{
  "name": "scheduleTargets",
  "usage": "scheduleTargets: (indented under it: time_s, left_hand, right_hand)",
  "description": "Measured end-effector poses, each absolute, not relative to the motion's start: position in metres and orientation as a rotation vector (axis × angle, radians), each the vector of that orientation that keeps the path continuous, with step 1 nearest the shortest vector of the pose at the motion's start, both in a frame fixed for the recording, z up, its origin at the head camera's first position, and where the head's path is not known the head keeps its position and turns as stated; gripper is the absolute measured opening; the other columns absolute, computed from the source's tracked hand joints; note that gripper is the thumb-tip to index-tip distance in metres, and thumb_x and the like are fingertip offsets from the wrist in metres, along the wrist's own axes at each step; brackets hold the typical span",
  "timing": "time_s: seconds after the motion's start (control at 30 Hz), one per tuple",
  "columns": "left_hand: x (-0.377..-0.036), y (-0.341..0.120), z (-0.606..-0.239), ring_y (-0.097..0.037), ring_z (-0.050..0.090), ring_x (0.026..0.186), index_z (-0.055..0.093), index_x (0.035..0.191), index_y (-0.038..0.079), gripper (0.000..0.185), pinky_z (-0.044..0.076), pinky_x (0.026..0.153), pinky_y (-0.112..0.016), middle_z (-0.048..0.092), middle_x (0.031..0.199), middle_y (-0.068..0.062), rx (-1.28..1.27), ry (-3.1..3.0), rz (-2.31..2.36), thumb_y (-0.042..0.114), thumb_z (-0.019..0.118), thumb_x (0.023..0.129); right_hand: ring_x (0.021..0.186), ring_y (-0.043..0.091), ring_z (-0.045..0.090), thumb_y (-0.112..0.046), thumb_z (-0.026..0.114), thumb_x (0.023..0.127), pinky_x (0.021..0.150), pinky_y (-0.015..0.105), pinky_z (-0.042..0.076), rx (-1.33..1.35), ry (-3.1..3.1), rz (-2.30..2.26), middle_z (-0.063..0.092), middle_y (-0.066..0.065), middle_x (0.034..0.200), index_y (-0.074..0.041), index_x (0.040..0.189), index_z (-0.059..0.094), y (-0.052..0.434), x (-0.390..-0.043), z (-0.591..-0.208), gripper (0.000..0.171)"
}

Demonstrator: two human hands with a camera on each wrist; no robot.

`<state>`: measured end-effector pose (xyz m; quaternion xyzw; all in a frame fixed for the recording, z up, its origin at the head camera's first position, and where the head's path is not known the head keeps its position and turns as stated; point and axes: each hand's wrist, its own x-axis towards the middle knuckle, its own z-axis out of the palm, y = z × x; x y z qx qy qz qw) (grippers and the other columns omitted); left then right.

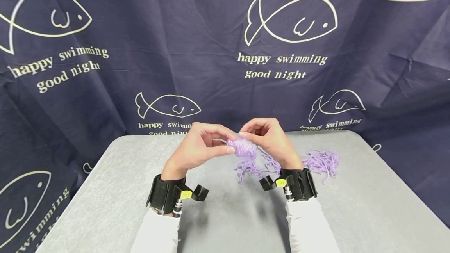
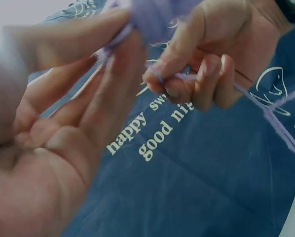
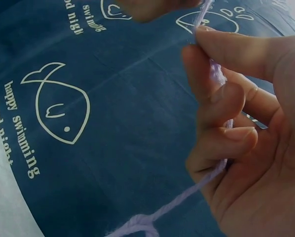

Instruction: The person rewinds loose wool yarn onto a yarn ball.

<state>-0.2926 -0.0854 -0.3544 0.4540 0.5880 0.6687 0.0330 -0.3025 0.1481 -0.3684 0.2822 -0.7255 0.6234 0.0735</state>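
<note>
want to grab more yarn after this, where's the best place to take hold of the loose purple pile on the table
Take the loose purple pile at its thick middle, coming from above with the right hand, which is nearer. The strands lie flat and tangled on the grey table, so a top pinch probably gathers several; the thin ends trailing at the edges would likely slip out singly.

Our left hand (image 2: 54, 133) fills near side of view, palm up, thumb and fingers pinching lilac yarn bundle (image 2: 150, 17) at top edge. Our right hand (image 2: 221, 54) opposite, fingers curled round single yarn strand (image 2: 276, 123). Strand runs from that fist down toward right edge, splitting in two. Behind both hands we see navy cloth (image 2: 187, 187) with cream lettering and fish outline.
</note>
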Motion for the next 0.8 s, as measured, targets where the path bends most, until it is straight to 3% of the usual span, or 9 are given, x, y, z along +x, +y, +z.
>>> scheduleTargets:
  time_s: [0.1, 0.3, 0.43, 0.53, 0.67, 0.8]
  left_hand:
    - [-0.2929, -0.0847, -0.3530, -0.021, 0.071, 0.089, 0.071, 0.101, -0.010, 0.021, 0.061, 0.080, -0.037, 0.073, 0.100, -0.013, 1.350, 1.817, 2.259, -0.017, 0.073, 0.081]
    - [-0.2942, -0.0823, -0.3501, -0.014, 0.070, 0.080, 0.076, 0.097, 0.004, 0.026, 0.058, 0.073, -0.025, 0.075, 0.089, -0.005, 1.131, 1.841, 2.641, -0.016, 0.072, 0.082]
    - [-0.2966, -0.0820, -0.3512, -0.011, 0.068, 0.074, 0.074, 0.096, -0.008, 0.019, 0.056, 0.067, -0.022, 0.074, 0.084, -0.005, 0.963, 1.987, 2.773, -0.018, 0.072, 0.080]
    - [-0.2985, -0.0831, -0.3534, -0.010, 0.068, 0.073, 0.073, 0.098, -0.011, 0.019, 0.056, 0.066, -0.020, 0.074, 0.084, -0.009, 0.855, 2.295, 2.707, -0.011, 0.078, 0.080]
    - [-0.2999, -0.0855, -0.3561, -0.012, 0.068, 0.074, 0.077, 0.096, -0.003, 0.018, 0.058, 0.069, -0.023, 0.074, 0.088, -0.013, 0.844, 2.714, 2.420, -0.005, 0.081, 0.078]
    - [-0.3009, -0.0867, -0.3581, -0.018, 0.067, 0.076, 0.078, 0.093, 0.000, 0.018, 0.061, 0.074, -0.029, 0.072, 0.089, -0.010, 0.912, 2.870, 2.141, -0.009, 0.078, 0.077]
  right_hand:
    - [0.061, 0.010, 0.053, 0.002, 0.077, 0.085, 0.052, 0.022, 0.043, 0.864, -2.206, 1.891, 0.067, 0.002, 0.076, 0.003, 0.096, 0.073, 0.1465, -0.3030, -0.3697, 0.012]
    - [0.059, 0.010, 0.045, -0.012, 0.081, 0.087, 0.051, 0.023, 0.035, 0.880, -2.286, 1.852, 0.060, 0.002, 0.070, -0.007, 0.091, 0.075, 0.1433, -0.3016, -0.3689, 0.008]
    - [0.060, 0.011, 0.047, -0.012, 0.080, 0.087, 0.052, 0.023, 0.037, 0.903, -2.280, 1.848, 0.061, 0.004, 0.072, -0.010, 0.093, 0.076, 0.1423, -0.3013, -0.3684, 0.007]
    - [0.060, 0.011, 0.048, -0.010, 0.080, 0.087, 0.052, 0.023, 0.038, 0.913, -2.274, 1.832, 0.062, 0.004, 0.071, -0.009, 0.093, 0.076, 0.1421, -0.3004, -0.3677, 0.007]
    - [0.059, 0.011, 0.048, -0.006, 0.079, 0.086, 0.051, 0.023, 0.037, 0.922, -2.245, 1.811, 0.061, 0.004, 0.070, -0.006, 0.092, 0.076, 0.1429, -0.2978, -0.3654, 0.007]
    - [0.057, 0.012, 0.047, -0.002, 0.078, 0.086, 0.048, 0.024, 0.037, 0.932, -2.191, 1.803, 0.060, 0.003, 0.069, -0.003, 0.092, 0.075, 0.1461, -0.2972, -0.3636, 0.007]
